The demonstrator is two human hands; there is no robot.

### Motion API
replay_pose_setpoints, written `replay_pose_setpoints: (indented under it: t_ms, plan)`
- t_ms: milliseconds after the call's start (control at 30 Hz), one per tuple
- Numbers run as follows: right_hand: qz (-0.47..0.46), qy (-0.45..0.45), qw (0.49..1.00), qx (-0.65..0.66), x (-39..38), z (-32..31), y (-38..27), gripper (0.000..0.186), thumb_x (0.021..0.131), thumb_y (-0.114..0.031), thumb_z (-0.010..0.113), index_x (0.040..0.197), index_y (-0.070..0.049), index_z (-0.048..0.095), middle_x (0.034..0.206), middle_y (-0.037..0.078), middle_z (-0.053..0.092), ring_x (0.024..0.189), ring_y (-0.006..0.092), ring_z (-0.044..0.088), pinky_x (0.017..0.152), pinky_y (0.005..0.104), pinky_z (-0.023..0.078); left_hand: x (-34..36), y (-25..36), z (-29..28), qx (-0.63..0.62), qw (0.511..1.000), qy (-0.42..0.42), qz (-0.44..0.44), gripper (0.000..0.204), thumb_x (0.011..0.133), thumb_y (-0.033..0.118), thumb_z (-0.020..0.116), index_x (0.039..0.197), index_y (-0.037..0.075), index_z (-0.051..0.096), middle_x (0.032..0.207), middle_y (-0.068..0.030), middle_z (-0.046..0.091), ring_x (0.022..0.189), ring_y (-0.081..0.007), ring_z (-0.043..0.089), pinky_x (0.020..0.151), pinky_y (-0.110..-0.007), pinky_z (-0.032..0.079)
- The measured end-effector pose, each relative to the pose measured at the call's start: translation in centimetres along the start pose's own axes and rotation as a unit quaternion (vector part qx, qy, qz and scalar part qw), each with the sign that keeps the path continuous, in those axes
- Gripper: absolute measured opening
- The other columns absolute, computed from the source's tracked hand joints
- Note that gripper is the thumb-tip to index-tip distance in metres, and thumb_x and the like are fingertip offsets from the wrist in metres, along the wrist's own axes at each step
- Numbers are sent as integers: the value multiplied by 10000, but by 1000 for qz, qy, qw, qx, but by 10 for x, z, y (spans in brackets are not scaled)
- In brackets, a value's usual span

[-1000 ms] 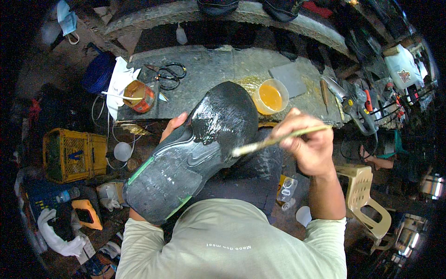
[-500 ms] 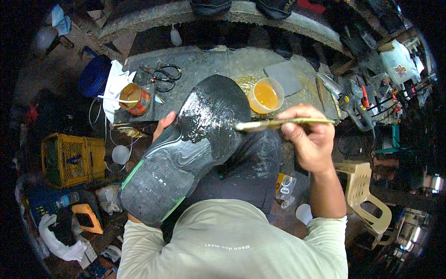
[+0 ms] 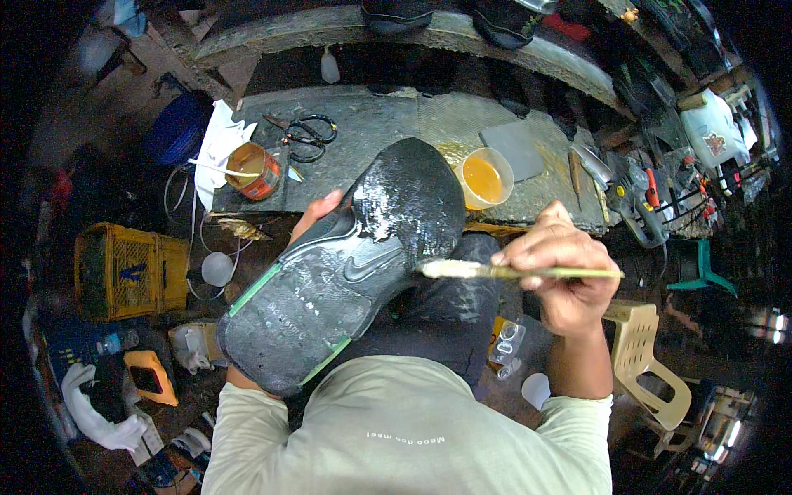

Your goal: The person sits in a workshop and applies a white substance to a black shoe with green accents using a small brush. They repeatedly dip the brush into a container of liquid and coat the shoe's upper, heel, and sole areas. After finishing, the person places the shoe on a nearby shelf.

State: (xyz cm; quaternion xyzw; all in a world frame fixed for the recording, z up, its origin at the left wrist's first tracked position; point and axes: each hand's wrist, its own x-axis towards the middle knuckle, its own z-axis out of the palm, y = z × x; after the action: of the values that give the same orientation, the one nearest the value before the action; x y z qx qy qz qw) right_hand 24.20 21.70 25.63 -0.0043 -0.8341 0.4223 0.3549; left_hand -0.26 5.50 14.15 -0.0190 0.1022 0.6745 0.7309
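Note:
A black shoe sole point(image 3: 330, 272) with green strips along its edges is held up at a slant over my lap. Wet, shiny liquid coats much of its upper end; the lower end looks duller. My left hand point(image 3: 316, 214) grips it from behind at its left edge, with most of the fingers hidden. In my right hand point(image 3: 569, 268) is a paintbrush point(image 3: 462, 269), pinched by the handle. Its pale bristles are at the sole's right edge, near the middle. Behind the sole, on the bench, stands a clear cup of amber liquid point(image 3: 485, 178).
The worn bench point(image 3: 379, 115) bears an orange-red can point(image 3: 254, 172) with a stick in it, black-handled scissors point(image 3: 309, 137) and a grey flat piece point(image 3: 513, 148). Tools, including pliers point(image 3: 635, 206), lie at right. A yellow crate point(image 3: 132, 272) stands left, a beige plastic chair point(image 3: 648, 359) right.
My right hand has lowered the brush along the sole's right edge and shifted slightly right. The sole appears a little further right, as the whole view has shifted too.

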Motion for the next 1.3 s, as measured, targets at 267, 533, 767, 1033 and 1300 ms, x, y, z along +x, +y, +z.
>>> replay_pose_setpoints:
  t_ms: [267, 533, 767, 1033, 1300]
  plan:
    - [-65, -52, 996, -17, 13, 17, -15, 128, 875, -197, 782, 829, -97, 718, 813, 96, 780, 566, 160, 598, 659, 354, 387, -6, -12, 23, 64, 994, 85, 18, 621, 986, 510, 516, 1351, 13, 588, 1226, -210, 691, 1053, -323, 705, 961, -449, 565]
    - [-82, -88, 992, -24, 18, 22, -17, 223, 923, -281, 691, 867, -76, 757, 831, 93, 784, 587, 156, 598, 646, 347, 357, -12, -18, 36, 89, 988, 123, 26, 620, 980, 512, 519, 1336, 11, 599, 1202, -210, 701, 1023, -324, 714, 932, -449, 576]
    - [-81, -88, 992, -37, 18, 16, -15, 203, 926, -265, 693, 863, -80, 750, 817, 87, 780, 576, 155, 595, 645, 345, 358, -18, -20, 43, 139, 983, 113, 51, 509, 1048, 449, 490, 1304, 36, 643, 1124, -146, 744, 945, -221, 740, 876, -362, 599]
    - [-62, -84, 991, -80, 11, 6, -10, 95, 879, -168, 764, 843, -85, 739, 791, 62, 776, 590, 152, 621, 654, 340, 370, -16, -14, 30, 91, 991, 97, 19, 594, 994, 479, 480, 1333, 7, 603, 1193, -198, 708, 999, -327, 722, 917, -451, 583]
    - [-37, -42, 991, -121, 6, -7, 0, 198, 746, -58, 777, 939, -97, 758, 894, 20, 783, 685, 166, 670, 684, 342, 371, -11, -15, 31, 72, 995, 76, 7, 594, 998, 472, 480, 1344, 2, 591, 1213, -203, 698, 1025, -331, 714, 938, -454, 577]
